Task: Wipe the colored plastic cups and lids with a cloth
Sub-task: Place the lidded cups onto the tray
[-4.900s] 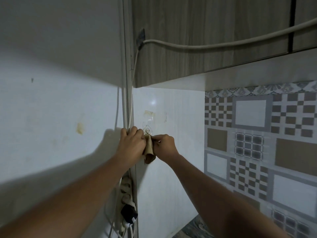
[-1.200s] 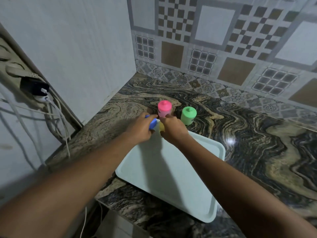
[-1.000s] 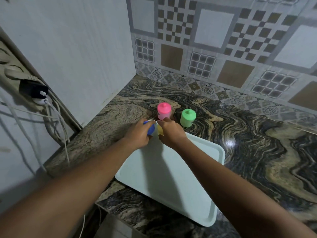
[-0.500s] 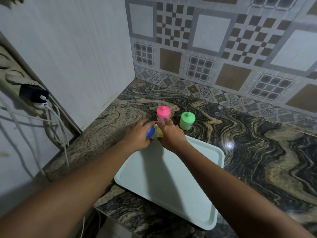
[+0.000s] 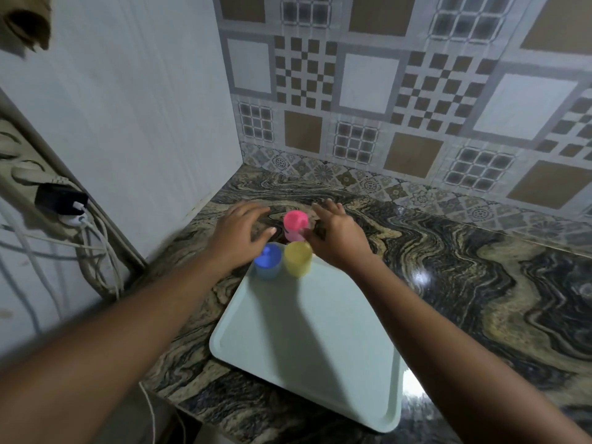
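Left hand (image 5: pixel 239 236) and right hand (image 5: pixel 337 236) spread, empty, flank pink cup (image 5: pixel 295 223). Risk: a wrist clips blue cup (image 5: pixel 267 261) or yellow cup (image 5: pixel 298 258) at tray (image 5: pixel 304 334) corner, toppling it.

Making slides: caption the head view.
Left hand and right hand flank pink cup, behind blue cup and yellow cup at tray corner.

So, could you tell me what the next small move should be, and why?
Probably close the left hand on the pink cup and set it on the tray. The blue cup and yellow cup already stand at its far corner, while the pink one stands on the countertop, between the open left hand and right hand.
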